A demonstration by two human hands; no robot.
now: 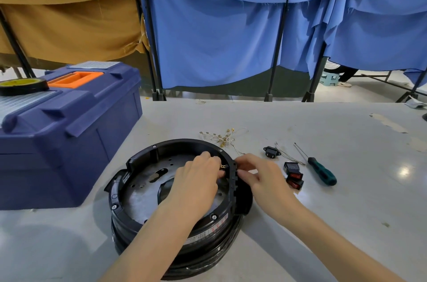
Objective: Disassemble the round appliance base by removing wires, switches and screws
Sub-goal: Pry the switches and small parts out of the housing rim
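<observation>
Left hand [198, 180] pinches a brass-terminalled switch [223, 167] inside the round black appliance base [147, 152], right hand [261, 175] grips its outer rim, and the label [215, 227] is too blurred to read.

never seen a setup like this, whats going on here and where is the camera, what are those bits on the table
No machine here: a person works with bare hands, and the one picture comes from a camera worn on their head, looking down. They are taking apart a round appliance base on a grey table. The left hand reaches inside the rim and pinches a switch with brass terminals; the right hand presses at the same spot from outside. Lying to the right: loose wires, a black socket, red switches and a green-handled screwdriver. A blue toolbox stands on the left, a tape roll on it.
</observation>
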